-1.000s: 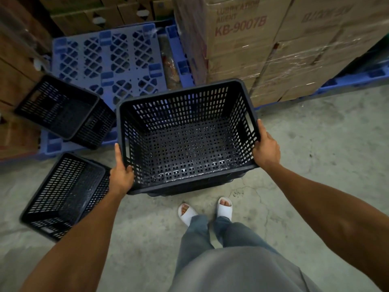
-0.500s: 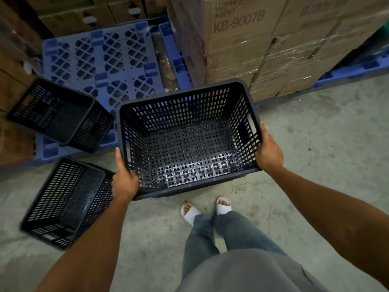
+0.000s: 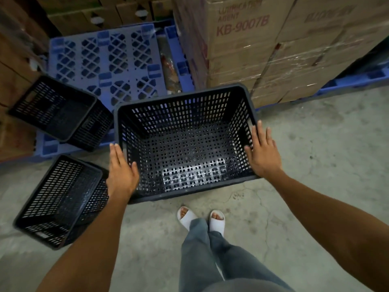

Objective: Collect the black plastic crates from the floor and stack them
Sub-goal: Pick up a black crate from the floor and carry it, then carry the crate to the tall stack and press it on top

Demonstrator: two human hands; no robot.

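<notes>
1. Head view, centre of frame: a black perforated plastic crate sits upright, mouth up, on the grey concrete floor.
2. Left hand: arm extended forward, palm down, fingers straight and released, at the crate's left rim; contact cannot be confirmed.
3. Right hand: arm extended forward, fingers spread and released over the right rim; nothing is gripped.
4. Left of frame: a second black crate lies tilted on the floor; a third black crate lies tilted on the blue plastic pallet.
5. Upper right: wrapped brown cardboard cartons.
</notes>
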